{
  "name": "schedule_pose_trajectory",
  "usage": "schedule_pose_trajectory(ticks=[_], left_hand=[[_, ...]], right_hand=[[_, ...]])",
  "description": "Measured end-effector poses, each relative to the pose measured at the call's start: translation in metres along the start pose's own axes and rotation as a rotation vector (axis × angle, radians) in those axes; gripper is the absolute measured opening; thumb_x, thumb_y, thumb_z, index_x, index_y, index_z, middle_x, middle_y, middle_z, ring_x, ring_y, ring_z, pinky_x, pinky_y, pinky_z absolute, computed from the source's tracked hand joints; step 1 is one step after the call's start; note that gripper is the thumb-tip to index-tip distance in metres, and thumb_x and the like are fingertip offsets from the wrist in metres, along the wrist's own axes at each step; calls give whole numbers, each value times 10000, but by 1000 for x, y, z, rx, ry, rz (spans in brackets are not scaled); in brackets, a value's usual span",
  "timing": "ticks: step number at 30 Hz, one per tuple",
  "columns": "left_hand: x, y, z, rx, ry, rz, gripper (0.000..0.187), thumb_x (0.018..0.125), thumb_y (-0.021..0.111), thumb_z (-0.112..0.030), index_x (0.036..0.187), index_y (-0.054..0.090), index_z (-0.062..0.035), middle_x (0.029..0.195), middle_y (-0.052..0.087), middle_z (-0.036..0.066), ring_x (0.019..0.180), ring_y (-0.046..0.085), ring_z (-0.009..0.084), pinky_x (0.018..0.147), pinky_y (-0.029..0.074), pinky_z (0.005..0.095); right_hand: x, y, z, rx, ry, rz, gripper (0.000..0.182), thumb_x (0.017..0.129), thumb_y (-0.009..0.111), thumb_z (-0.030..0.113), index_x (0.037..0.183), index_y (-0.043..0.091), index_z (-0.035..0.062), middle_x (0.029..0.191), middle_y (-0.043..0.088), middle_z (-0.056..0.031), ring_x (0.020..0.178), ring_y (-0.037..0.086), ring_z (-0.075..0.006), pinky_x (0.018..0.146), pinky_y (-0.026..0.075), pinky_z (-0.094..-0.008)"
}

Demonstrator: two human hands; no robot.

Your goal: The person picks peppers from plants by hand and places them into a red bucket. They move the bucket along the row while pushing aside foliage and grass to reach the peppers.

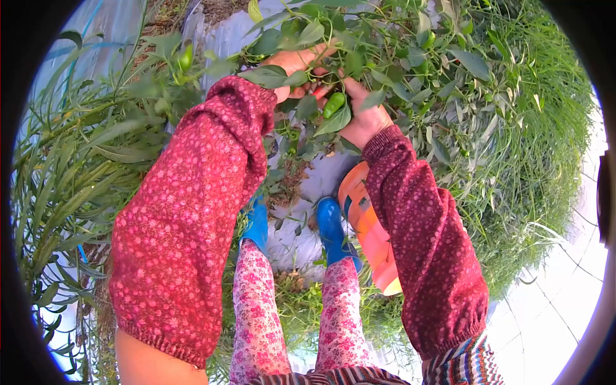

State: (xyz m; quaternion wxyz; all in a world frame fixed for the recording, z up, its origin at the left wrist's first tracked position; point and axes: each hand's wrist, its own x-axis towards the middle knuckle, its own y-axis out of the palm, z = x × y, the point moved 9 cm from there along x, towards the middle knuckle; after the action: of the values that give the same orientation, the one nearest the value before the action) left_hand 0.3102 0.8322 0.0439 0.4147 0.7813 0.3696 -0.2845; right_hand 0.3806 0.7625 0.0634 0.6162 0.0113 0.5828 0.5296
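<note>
Leafy pepper plants (410, 77) across top and right, long grass down far right. Dark red flowered sleeves (192, 212) on both forearms. Flowered trousers (256, 314) below, tucked into blue boots (332, 231). Orange tub (369, 240) just beside right boot, partly behind right sleeve. Left hand (295, 66) and right hand (364, 117) close together among leaves, fingers bent around red pepper (321, 92); leaves hide whether either is clamped on it. Green pepper (333, 104) hangs just beside right hand.
</note>
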Motion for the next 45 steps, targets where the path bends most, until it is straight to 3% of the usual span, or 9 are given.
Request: schedule_pose_trajectory(ticks=[5,9,16,23,25,33,36,39,45], left_hand=[[5,3,0,-154,137,69,243,895,541,-323,970,641,-115,809,575,-30,731,526,96,636,424,257],[8,21,-1,-146,211,398,250,911,511,-270,1021,622,-75,856,586,-16,770,531,107,649,424,259],[13,-2,0,-297,65,-122,311,847,617,-291,1060,574,-68,888,604,28,700,552,136,509,386,251],[10,6,-29,-71,-97,30,249,909,531,-311,1113,559,-170,1042,552,21,707,480,144,519,330,272],[9,0,-47,-160,118,42,241,905,535,-294,1061,551,-111,901,523,62,647,458,139,480,344,237],[27,13,-60,-87,-130,74,193,891,540,-277,985,580,-113,892,548,121,617,485,161,454,359,231],[22,29,-62,-40,-137,71,173,897,526,-264,974,570,-115,880,554,117,614,485,163,452,357,236],[21,36,-61,-77,-102,73,157,895,518,-247,953,558,-107,865,560,113,600,473,164,446,348,249],[16,41,-70,-97,-81,131,180,897,501,-242,953,563,-82,872,555,124,650,484,172,479,366,252]], right_hand=[[0,-17,10,-511,-69,-154,386,917,504,395,1140,547,82,818,622,-10,730,541,-123,620,444,-289],[-22,-4,17,-259,-103,-251,337,865,573,435,1018,602,137,798,604,30,693,527,-84,568,409,-260],[-44,-20,-14,84,-116,-249,245,873,538,365,932,599,134,793,579,-3,656,492,-109,548,360,-260],[-129,-16,-17,278,-319,-154,201,921,486,235,1034,532,76,897,583,-61,796,610,-198,559,422,-269],[-185,-14,-8,98,-342,-201,256,890,507,227,1050,517,27,945,567,-84,810,612,-228,585,450,-287],[-406,-114,-3,-386,-348,-733,301,798,587,129,1066,516,10,1040,549,-127,922,589,-230,789,493,-330],[-417,-101,22,-1902,-181,-1047,349,796,621,61,1132,540,16,1082,569,-112,948,587,-170,833,460,-290],[-381,-70,47,-1110,-431,-993,254,827,574,26,1080,579,7,1017,604,-104,916,587,-156,814,459,-285],[-118,-50,49,-610,-443,-454,220,888,504,109,1032,609,-20,919,627,-57,846,584,-135,758,473,-264]])
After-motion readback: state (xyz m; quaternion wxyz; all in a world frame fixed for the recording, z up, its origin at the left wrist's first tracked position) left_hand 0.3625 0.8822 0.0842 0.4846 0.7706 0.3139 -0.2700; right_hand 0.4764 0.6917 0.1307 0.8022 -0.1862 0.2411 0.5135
